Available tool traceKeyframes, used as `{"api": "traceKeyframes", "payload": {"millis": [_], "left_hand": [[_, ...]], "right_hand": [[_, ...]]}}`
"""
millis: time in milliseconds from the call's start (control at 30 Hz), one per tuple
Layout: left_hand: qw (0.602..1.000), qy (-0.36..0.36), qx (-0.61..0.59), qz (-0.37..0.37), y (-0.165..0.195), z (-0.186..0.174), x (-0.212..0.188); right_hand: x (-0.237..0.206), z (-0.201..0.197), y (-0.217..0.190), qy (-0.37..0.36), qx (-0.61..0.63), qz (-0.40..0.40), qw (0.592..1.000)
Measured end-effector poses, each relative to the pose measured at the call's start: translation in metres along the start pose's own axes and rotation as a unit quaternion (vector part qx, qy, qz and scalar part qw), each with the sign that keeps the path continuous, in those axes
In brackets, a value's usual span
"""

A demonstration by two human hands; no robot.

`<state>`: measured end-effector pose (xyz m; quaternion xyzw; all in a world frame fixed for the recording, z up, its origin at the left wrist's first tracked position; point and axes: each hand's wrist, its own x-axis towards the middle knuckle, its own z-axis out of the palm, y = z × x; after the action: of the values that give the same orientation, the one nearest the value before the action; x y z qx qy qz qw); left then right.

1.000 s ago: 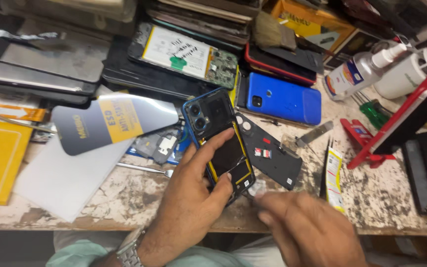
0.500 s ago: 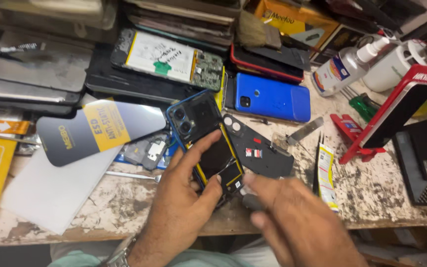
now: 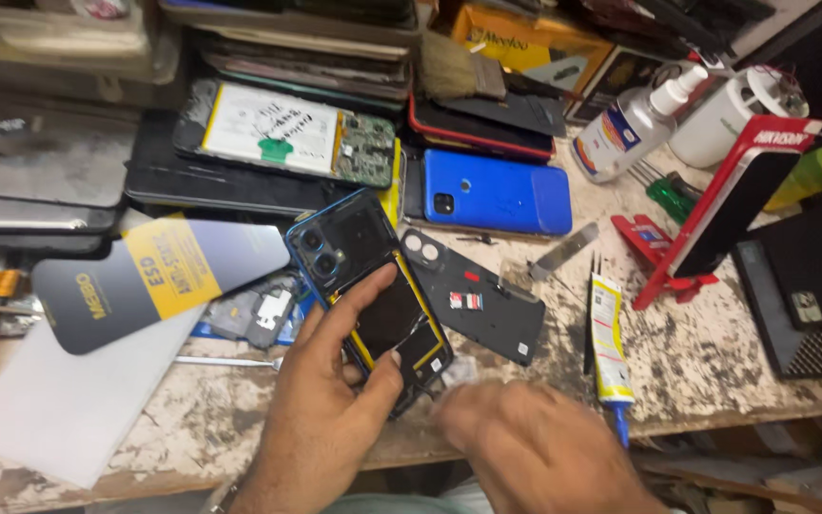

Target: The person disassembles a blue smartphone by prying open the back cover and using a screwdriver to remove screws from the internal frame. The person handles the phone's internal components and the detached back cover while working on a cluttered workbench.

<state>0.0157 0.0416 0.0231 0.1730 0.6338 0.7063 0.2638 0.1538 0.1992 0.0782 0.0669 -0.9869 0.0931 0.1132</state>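
Note:
My left hand [image 3: 321, 419] grips an opened smartphone [image 3: 354, 257] with a blue frame, its back removed and dark internals with a yellow strip showing. My fingers wrap its lower half and tilt it over the bench's front edge. My right hand [image 3: 535, 452] is blurred, just right of the phone's bottom end, pinching a small pale scrap [image 3: 459, 371] near the phone's lower corner. A detached black back cover [image 3: 478, 305] with camera holes lies on the bench beside the phone.
A worn speckled bench [image 3: 715, 352] holds a blue phone [image 3: 497, 190], an open phone with white battery [image 3: 278, 128], a glue tube [image 3: 609, 333], a spray bottle [image 3: 625, 124], a red phone stand [image 3: 715, 219], metal tweezers [image 3: 563, 252], a dark anti-static bag [image 3: 154, 281] and white sheet [image 3: 59, 409].
The view shifted slightly left and down. My right hand slid down and right, away from the phone's bottom edge. My left hand keeps its hold on the phone.

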Motion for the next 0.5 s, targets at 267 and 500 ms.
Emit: {"api": "traceKeyframes", "payload": {"millis": [267, 500], "left_hand": [[0.999, -0.013, -0.035, 0.006, -0.002, 0.0, 0.001], [0.999, 0.001, -0.026, -0.042, 0.004, 0.001, 0.002]], "right_hand": [[0.0, 0.0, -0.01, 0.015, 0.03, 0.066, 0.997], [0.012, -0.002, -0.015, 0.062, 0.052, -0.015, 0.997]]}}
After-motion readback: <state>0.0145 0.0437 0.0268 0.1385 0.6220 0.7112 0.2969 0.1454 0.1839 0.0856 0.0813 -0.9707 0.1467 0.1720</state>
